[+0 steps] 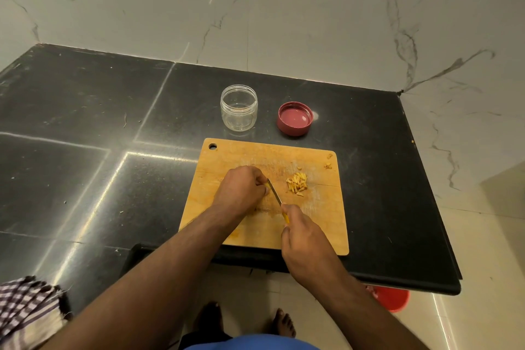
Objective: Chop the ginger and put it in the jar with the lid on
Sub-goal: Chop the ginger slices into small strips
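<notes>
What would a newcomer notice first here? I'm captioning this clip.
Two hands at work on the wooden board: the left hand pins ginger, the right hand holds a knife. Right of the blade lies a pile of cut ginger. Behind the board stand an open jar and its red lid.

Count: 1 clear round plastic jar (239, 107), 1 dark-red round screw lid (295, 118), 1 rectangular wooden chopping board (321, 224), 1 yellow-handled small knife (277, 199), 1 pile of chopped yellow ginger strips (297, 185), 2 bare hands, 1 red plastic bucket (393, 298), 1 checked cloth (25, 310).
</notes>
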### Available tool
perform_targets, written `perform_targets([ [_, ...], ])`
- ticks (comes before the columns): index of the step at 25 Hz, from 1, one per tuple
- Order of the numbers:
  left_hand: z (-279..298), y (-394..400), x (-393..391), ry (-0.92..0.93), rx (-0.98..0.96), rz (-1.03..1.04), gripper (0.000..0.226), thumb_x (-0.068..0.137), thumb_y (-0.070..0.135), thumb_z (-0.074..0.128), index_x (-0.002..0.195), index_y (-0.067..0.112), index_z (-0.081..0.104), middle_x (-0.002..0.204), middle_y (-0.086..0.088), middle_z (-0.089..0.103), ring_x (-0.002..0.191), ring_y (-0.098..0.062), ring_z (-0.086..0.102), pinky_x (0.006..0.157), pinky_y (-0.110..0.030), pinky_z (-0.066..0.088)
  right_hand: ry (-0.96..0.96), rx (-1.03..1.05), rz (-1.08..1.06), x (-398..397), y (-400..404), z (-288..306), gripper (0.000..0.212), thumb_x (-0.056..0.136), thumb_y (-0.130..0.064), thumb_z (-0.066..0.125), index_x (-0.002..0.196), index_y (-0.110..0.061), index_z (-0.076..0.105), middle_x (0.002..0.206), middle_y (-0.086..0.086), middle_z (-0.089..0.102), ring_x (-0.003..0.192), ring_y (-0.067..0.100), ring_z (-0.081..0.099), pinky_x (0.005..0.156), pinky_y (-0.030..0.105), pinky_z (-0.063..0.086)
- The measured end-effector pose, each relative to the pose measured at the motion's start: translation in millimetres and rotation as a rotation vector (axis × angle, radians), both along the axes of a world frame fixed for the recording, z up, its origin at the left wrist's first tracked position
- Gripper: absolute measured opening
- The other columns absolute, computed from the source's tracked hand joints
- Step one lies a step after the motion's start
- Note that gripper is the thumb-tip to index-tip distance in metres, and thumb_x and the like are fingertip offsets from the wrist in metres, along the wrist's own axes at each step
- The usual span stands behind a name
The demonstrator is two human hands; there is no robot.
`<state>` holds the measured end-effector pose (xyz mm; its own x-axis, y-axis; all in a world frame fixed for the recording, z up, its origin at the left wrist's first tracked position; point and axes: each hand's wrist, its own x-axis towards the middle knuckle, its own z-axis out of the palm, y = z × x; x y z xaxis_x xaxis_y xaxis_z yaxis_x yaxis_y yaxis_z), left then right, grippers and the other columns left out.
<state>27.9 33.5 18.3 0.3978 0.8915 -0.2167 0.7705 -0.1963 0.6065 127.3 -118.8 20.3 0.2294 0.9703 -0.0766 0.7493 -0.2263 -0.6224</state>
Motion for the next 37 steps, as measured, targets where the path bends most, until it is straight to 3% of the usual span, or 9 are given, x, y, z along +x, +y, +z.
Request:
perform_targets([
  [5,0.6,-0.3,-0.7,-0.008,-0.006,0.015,0.021,0.089,0.023,0.073,0.109,0.018,0.075,0.104,0.003,0.072,0.093,-0.012,0.063,0.081,-0.028,0.055,0.051,-0.050,-0.019,-2.6,-18.7,3.2,0.036,0.102,-0.017,0.039,0.138,-0.025,0.039,0.113,-0.010,0.054,0.093,0.005,0.055,0.073,0.011,0.043],
  [8,0.0,0.1,-0.9,-0.004,-0.011,0.003,0.023,0.088,0.023,0.073,0.111,0.020,0.073,0.106,0.003,0.071,0.094,-0.013,0.063,0.082,-0.030,0.056,0.007,-0.016,-0.029,1.0,-29.7,8.2,0.042,0.100,-0.014,0.036,0.142,-0.019,0.039,0.119,-0.001,0.057,0.096,0.007,0.052,0.074,0.011,0.034],
  [12,0.7,-1.6,0.0,0.002,-0.005,-0.001,0.026,0.089,0.021,0.073,0.114,0.020,0.070,0.109,0.002,0.070,0.096,-0.013,0.062,0.085,-0.032,0.056,0.070,0.013,-0.088,6.2,-28.3,13.7,0.035,0.102,-0.018,0.041,0.136,-0.026,0.042,0.095,-0.015,0.055,0.074,0.003,0.054,0.059,0.011,0.038],
  [15,0.3,-2.0,-1.4,-0.009,-0.013,0.007,0.026,0.089,0.022,0.073,0.114,0.020,0.069,0.106,0.003,0.069,0.095,-0.012,0.062,0.082,-0.030,0.056,0.093,0.017,-0.068,6.6,-23.8,14.6,0.034,0.102,-0.019,0.041,0.135,-0.028,0.041,0.091,-0.016,0.052,0.070,0.003,0.051,0.056,0.012,0.036],
  [19,-0.7,-2.0,-2.3,-0.013,-0.010,0.013,0.022,0.089,0.023,0.073,0.111,0.020,0.072,0.105,0.003,0.071,0.094,-0.012,0.063,0.081,-0.030,0.056,0.090,0.033,-0.028,2.0,-15.8,11.8,0.035,0.102,-0.017,0.041,0.136,-0.025,0.041,0.102,-0.011,0.055,0.082,0.004,0.055,0.063,0.012,0.037],
  [23,-1.4,-1.6,-1.0,-0.009,0.006,0.015,0.019,0.089,0.022,0.072,0.107,0.020,0.074,0.102,0.003,0.071,0.091,-0.012,0.062,0.077,-0.028,0.054,0.070,0.018,-0.020,-0.1,-9.0,9.6,0.036,0.102,-0.017,0.040,0.138,-0.024,0.040,0.109,-0.007,0.056,0.092,0.009,0.056,0.075,0.024,0.046],
  [31,-5.1,0.2,-0.1,-0.004,0.009,0.016,0.016,0.088,0.020,0.072,0.103,0.021,0.076,0.098,0.004,0.072,0.088,-0.011,0.063,0.073,-0.026,0.052,-0.018,-0.018,0.013,-4.3,3.7,3.7,0.034,0.099,-0.014,0.039,0.132,-0.024,0.040,0.100,-0.004,0.058,0.084,0.012,0.058,0.072,0.033,0.051],
  [37,-6.1,0.1,-0.8,0.002,0.013,0.027,0.013,0.087,0.025,0.074,0.100,0.023,0.074,0.096,0.005,0.071,0.089,-0.012,0.063,0.077,-0.031,0.056,0.029,-0.076,-0.024,-4.4,-24.5,5.0,0.036,0.102,-0.015,0.038,0.137,-0.025,0.040,0.112,-0.006,0.057,0.092,0.010,0.058,0.077,0.024,0.051],
])
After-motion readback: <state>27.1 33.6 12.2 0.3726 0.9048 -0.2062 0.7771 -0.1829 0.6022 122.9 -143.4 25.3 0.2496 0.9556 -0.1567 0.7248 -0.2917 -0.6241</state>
